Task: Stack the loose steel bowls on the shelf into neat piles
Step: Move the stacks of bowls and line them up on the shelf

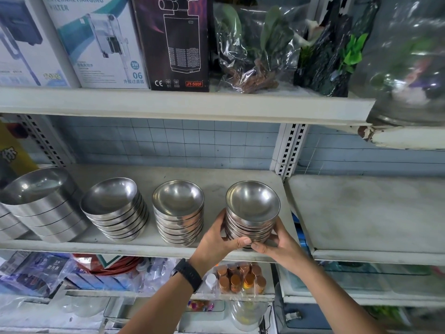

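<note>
Several piles of steel bowls stand in a row on the grey middle shelf [216, 175]. The rightmost pile [252, 203] sits near the shelf's right end, slightly tilted. My left hand [220, 239] grips its lower left side, thumb curled across the front. My right hand [277, 244] holds the lower right side, fingers wrapped round the bottom bowls. Left of it are a middle pile [178, 208], a leaning pile [114, 206], and a pile of larger bowls [41, 201] at the far left.
The upper shelf [183, 104] hangs low over the bowls, carrying filter boxes and bagged plants. A perforated upright post [290, 150] divides this bay from the bare shelf [368, 210] on the right. Below are bottles with copper caps [240, 278] and bagged goods.
</note>
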### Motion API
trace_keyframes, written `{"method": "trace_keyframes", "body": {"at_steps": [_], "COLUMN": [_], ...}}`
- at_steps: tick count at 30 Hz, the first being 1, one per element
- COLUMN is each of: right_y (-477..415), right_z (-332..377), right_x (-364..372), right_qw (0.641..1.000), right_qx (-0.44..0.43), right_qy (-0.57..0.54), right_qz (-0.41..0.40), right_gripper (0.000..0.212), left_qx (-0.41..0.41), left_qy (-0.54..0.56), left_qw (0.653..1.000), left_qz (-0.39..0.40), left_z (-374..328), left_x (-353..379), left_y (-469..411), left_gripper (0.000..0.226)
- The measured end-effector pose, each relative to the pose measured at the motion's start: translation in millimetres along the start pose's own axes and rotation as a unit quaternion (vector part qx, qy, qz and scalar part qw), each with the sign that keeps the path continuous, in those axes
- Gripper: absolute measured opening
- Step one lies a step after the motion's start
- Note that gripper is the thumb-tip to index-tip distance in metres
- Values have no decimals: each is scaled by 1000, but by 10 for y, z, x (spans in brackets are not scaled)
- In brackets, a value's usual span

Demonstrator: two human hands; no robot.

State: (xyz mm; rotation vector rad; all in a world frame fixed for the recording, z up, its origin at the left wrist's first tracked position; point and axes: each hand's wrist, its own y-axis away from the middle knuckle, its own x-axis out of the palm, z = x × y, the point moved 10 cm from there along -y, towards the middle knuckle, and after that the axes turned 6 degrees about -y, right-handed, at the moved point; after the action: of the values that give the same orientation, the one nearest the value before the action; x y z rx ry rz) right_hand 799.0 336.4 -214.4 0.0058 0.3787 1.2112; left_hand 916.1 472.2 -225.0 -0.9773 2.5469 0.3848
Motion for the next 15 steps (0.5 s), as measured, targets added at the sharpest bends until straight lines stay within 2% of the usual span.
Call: {"method": "trace_keyframes", "body": {"at_steps": [11, 15], "right_y": [32, 25], "right_z": [47, 44], "right_x": [0, -7], "right_qw": [1000, 999], "right_qx": [4, 11], "right_qy": [13, 35], "right_qz": [-4, 1], "right_gripper": [99, 87], "left_qx": [2, 3], "left_qy": [-38, -51], "left_qw": [999, 999], "left_qz": [-16, -16], "left_z": [35, 44], "left_x": [-70, -76], "left_y": [-69, -72], "left_gripper": [118, 121]}}
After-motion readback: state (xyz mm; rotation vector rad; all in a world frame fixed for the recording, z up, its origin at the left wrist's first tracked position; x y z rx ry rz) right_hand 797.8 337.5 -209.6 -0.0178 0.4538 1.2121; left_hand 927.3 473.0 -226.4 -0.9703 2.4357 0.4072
